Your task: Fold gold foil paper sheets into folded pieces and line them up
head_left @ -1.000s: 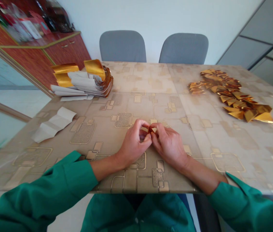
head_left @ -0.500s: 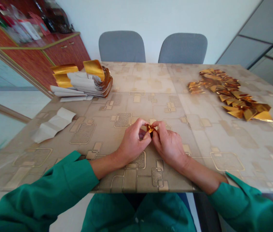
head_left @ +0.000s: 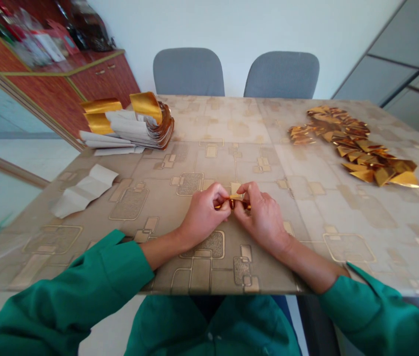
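In the head view, the L hand (head_left: 206, 215) and the R hand (head_left: 266, 217) are close together over the near half of the table (head_left: 316, 212), both w/ green sleeves (head_left: 116, 274). Each hand is pinching, w/ thumb & forefinger, a small gold piece (head_left: 232, 203); it is btw. the two hands, partly hidden by the fingers. If the hands touch the table, I cannot tell. Toward the far L corner lies a stack (head_left: 131, 126) of folded paper, gold & grey-white; nearer to the person, apart from it, is one creased pale sheet (head_left: 85, 190). On the R side, well apart from the hands, there is a long pile (head_left: 343, 129) of folded gold pcs. Behind the table's far edge stand 2 grey chairs (head_left: 189, 74).
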### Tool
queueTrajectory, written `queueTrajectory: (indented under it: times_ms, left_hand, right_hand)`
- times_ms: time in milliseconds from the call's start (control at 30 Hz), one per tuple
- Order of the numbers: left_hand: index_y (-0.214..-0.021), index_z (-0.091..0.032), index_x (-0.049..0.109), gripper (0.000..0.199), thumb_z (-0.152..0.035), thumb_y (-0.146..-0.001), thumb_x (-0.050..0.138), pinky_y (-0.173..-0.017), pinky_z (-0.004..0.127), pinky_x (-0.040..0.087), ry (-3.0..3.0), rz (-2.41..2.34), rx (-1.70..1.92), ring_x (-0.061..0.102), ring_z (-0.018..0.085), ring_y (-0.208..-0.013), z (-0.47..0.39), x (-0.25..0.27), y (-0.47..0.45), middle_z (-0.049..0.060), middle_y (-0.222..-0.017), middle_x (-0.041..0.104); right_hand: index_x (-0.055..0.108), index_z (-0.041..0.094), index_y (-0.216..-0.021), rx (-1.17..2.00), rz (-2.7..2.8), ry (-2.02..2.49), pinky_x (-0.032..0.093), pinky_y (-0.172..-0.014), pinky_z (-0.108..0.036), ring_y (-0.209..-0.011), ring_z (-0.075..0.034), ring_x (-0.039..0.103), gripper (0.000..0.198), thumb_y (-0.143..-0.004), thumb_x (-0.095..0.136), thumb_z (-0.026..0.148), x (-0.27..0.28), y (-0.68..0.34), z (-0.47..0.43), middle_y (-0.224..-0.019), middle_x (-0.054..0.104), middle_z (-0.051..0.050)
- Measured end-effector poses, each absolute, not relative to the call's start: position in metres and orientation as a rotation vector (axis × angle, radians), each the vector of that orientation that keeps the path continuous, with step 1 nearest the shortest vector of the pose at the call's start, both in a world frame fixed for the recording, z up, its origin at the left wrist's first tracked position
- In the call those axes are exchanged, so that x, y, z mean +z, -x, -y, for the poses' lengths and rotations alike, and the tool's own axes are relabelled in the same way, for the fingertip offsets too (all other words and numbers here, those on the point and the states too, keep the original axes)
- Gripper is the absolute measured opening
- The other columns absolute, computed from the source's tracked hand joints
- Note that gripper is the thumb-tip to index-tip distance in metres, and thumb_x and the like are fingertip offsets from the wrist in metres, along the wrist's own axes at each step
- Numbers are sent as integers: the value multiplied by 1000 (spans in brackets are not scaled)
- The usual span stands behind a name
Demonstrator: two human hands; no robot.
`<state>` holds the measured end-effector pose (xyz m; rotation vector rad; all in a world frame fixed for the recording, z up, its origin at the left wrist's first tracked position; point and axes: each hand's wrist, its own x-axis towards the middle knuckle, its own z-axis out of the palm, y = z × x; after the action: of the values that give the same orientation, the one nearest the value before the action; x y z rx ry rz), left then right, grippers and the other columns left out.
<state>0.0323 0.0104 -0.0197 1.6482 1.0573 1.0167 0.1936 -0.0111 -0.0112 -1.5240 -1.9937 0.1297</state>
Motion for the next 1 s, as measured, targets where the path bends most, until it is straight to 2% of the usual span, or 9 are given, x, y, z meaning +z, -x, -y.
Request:
queueTrajectory:
  times_ms: [233, 367, 633, 833, 1000]
  left_hand:
    - [-81, -19, 51, 6, -17, -80, 57, -48, 18, 45, -1727, -1075, 1014, 61, 9, -50, -11, -22, -31, -5, -63, 60]
    - [-79, -19, 51, 6, -17, -79, 57, -47, 17, 45, -1723, -1063, 1009, 61, 9, -50, -12, -23, -31, -5, -64, 60]
    - [-77, -19, 49, 6, -15, -78, 54, -45, 16, 43, -1772, -1107, 1040, 58, 8, -47, -13, -25, -34, -6, -62, 57]
    - [-81, -19, 51, 7, -16, -77, 56, -42, 16, 43, -1704, -1120, 1029, 58, 8, -47, -14, -25, -33, -6, -64, 59]
    - [-78, -20, 48, 9, -12, -77, 53, -46, 17, 40, -1817, -1161, 1028, 54, 7, -46, -14, -25, -34, -8, -58, 54]
  right_hand:
    - [54, 20, -97, 52, 2018, 1626, 31, -57, -27, -59, -18, 60, 19, -82, 57, 32, -12, -192, 6, -70, 69, -3]
    - [55, 20, -92, 67, 2050, 1625, 31, -57, -27, -59, -17, 60, 12, -84, 57, 29, -11, -194, 6, -70, 69, -2]
    - [57, 20, -93, 89, 2089, 1652, 29, -57, -27, -59, -17, 60, 11, -84, 56, 26, -11, -194, 7, -71, 69, -3]
    - [56, 20, -100, 190, 2055, 1630, 27, -54, -25, -55, -14, 55, 19, -82, 53, 25, -11, -200, 5, -67, 66, 1]
    - [56, 20, -91, 107, 2082, 1627, 27, -56, -26, -56, -14, 53, 14, -79, 48, 17, -13, -198, 3, -66, 64, 0]
